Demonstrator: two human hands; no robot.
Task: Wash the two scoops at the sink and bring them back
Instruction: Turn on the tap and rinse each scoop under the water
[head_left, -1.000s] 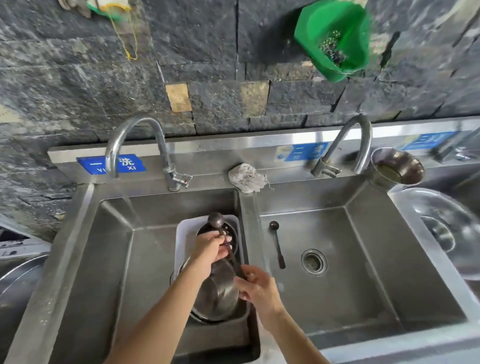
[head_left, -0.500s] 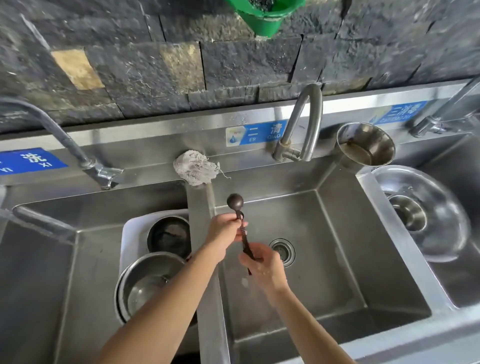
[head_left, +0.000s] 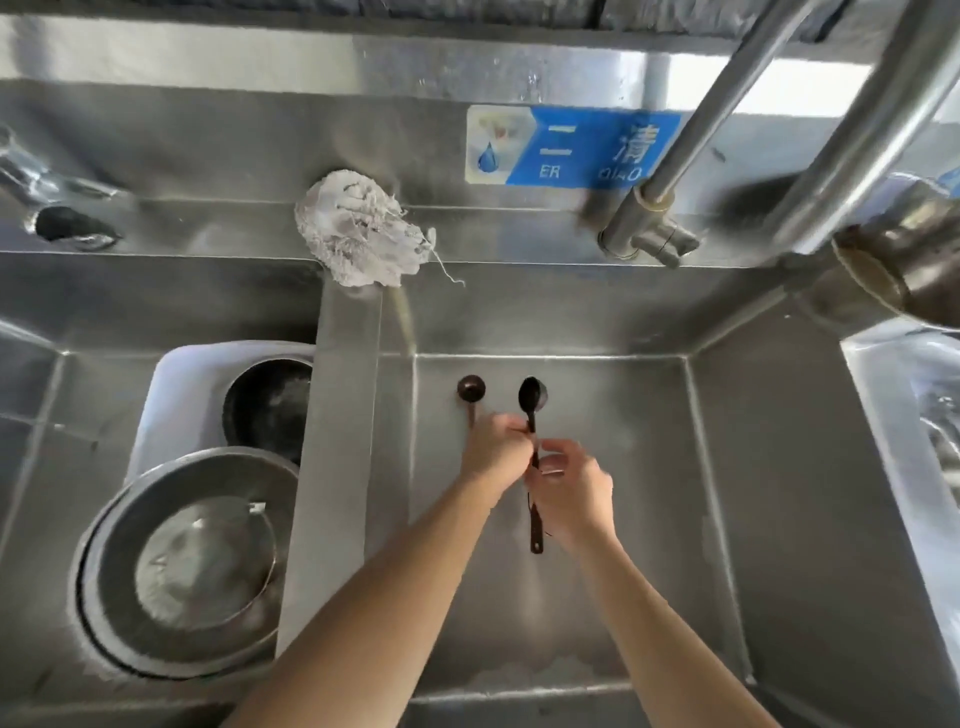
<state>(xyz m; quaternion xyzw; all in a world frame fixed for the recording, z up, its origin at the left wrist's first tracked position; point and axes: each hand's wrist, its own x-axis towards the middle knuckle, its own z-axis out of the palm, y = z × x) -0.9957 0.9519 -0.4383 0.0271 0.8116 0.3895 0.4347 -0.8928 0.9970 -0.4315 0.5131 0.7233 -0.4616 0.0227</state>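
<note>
Two dark scoops are over the middle sink basin (head_left: 753, 467). The left hand (head_left: 493, 452) pinches one scoop (head_left: 471, 388), hiding its handle; the right hand (head_left: 571, 493) closes on the other scoop (head_left: 531, 397).

We had both hands over the middle sink basin (head_left: 727, 467): left hand (head_left: 493, 449) and right hand (head_left: 571, 491) pinching the black scoop (head_left: 531, 397), bowl at 12 o'clock. Brown scoop (head_left: 471, 388) sat just at its 9 o'clock.

Bright, even daylight washes the steel sink (head_left: 571, 322), with glare on its right rim. Motion blur softens the faucet (head_left: 727, 119) and frame edges; wide-angle distortion bends the corners.
</note>
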